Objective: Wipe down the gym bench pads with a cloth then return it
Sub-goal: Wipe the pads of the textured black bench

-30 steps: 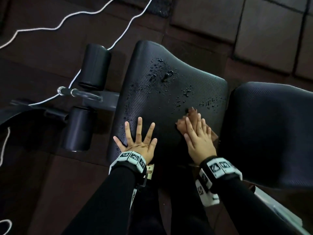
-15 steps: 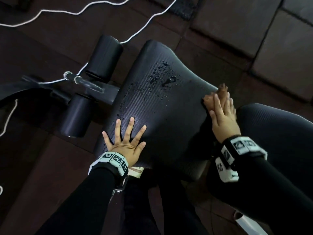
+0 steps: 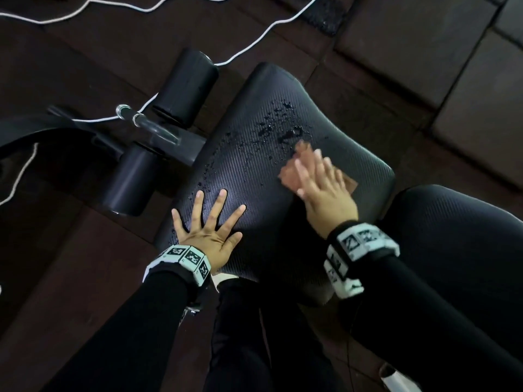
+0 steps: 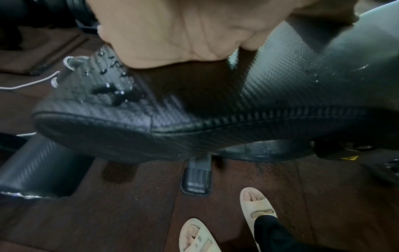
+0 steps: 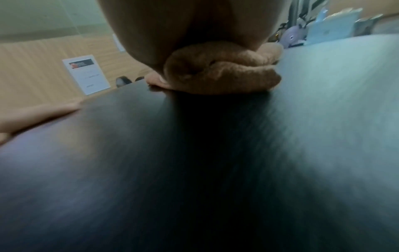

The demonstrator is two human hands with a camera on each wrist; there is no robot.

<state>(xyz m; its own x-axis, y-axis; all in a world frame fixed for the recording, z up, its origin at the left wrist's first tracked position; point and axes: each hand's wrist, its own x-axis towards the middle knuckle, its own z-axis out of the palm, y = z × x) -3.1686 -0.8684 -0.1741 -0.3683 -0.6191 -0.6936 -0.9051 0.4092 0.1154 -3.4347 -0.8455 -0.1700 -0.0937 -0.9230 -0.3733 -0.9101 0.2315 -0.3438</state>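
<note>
A black textured seat pad (image 3: 254,171) of the gym bench lies before me, with water droplets (image 3: 277,128) on its far half. My right hand (image 3: 325,190) presses a brown cloth (image 3: 291,174) flat on the pad with straight fingers, just short of the droplets. In the right wrist view the cloth (image 5: 220,71) bunches under my palm on the pad (image 5: 194,162). My left hand (image 3: 209,224) rests flat on the pad's near left corner, fingers spread. The left wrist view shows my palm (image 4: 177,34) on the wet pad (image 4: 194,105). The back pad (image 3: 458,250) lies to the right.
Two black foam rollers (image 3: 186,83) (image 3: 130,179) on a metal bar (image 3: 150,125) stick out left of the seat. A white cord (image 3: 254,38) trails over the dark floor tiles. My feet in beige slippers (image 4: 257,209) stand under the bench by its frame foot (image 4: 196,179).
My right hand slid the cloth from the seat pad's right edge back leftward onto its middle, toward the droplets. The left hand stayed flat on the near corner.
</note>
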